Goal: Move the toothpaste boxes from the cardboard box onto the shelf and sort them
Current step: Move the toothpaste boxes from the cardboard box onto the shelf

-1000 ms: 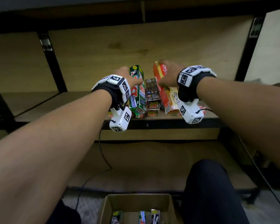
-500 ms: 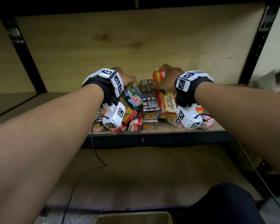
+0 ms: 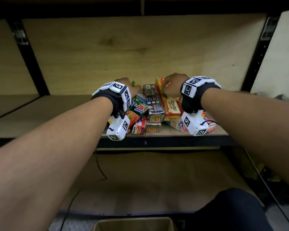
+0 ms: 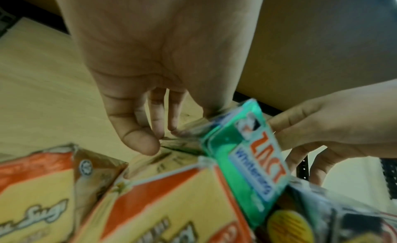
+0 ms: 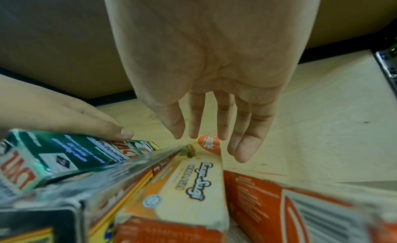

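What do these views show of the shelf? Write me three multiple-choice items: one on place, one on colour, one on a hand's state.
1. Where does the heap of rectangular cardboard toothpaste boxes lie?
A. In the brown cardboard box
B. On the pale wooden shelf board, near its front edge
C. On the floor

2. What colour is the "Zact Whitening" carton that the left hand touches?
A. Green
B. Purple
C. White

3. How is the right hand?
A. Clenched round a box
B. Fingers straight, gripping nothing
C. Out of view

Key: 1 B, since the head view shows the heap on the board behind its dark front rail. 2 A, since the carton's faces are green in all three views. 3 B, since the right wrist view shows straight fingers hanging above the yellow-and-orange box.
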Motion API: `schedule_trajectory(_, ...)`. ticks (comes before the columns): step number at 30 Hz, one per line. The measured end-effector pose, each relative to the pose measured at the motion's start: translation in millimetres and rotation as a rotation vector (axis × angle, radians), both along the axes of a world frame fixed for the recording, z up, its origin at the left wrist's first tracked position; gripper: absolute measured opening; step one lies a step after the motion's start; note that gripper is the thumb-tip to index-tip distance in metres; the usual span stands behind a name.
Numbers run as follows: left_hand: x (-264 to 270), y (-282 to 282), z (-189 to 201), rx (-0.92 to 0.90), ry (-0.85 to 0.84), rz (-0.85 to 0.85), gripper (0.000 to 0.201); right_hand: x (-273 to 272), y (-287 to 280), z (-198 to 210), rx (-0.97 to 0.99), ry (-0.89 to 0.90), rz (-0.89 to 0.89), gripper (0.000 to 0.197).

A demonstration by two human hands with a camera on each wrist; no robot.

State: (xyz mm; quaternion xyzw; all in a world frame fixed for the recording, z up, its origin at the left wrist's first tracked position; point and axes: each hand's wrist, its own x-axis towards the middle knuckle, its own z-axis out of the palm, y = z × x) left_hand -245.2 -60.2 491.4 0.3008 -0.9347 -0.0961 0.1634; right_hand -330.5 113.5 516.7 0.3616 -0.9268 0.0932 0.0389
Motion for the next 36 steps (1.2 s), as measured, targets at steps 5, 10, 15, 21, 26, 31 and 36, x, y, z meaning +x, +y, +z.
schedule_trajectory(5,25.7,27.2,2.3,-0.024,0.005,0.016,0.042,22.3,21.1,0.6,-0.02,-0.047,-0.032,0.036)
schedule_trajectory(10,59.5,61.0,-5.6,0.007,0.044,-0.019,0.031,45.0,45.3,-21.6,-0.016,-0.097,-0.031,0.031)
schedule_trajectory(15,96.8,88.9,-27.8,0.078,0.102,-0.012,0.037,73.0,69.6,-59.6,0.023,-0.164,0.0,0.018)
schedule_trajectory(21,133.5,111.3,-68.9,0.216,-0.153,-0.079,0.038,102.5,82.2,-103.7,0.041,-0.228,0.055,0.004)
schedule_trajectory(26,160.4,125.0,-124.7,0.38,-0.335,-0.147,0.034,120.7,82.1,-147.5,0.021,-0.361,0.098,0.016)
schedule_trajectory(31,161.7,126.9,-175.7,0.437,-0.527,-0.136,0.034,124.8,67.6,-192.5,0.198,-0.446,0.079,0.026)
schedule_trajectory(36,155.8,105.3,-245.4,0.541,-0.543,-0.087,0.034,118.7,48.2,-254.2,0.282,-0.496,0.073,0.025)
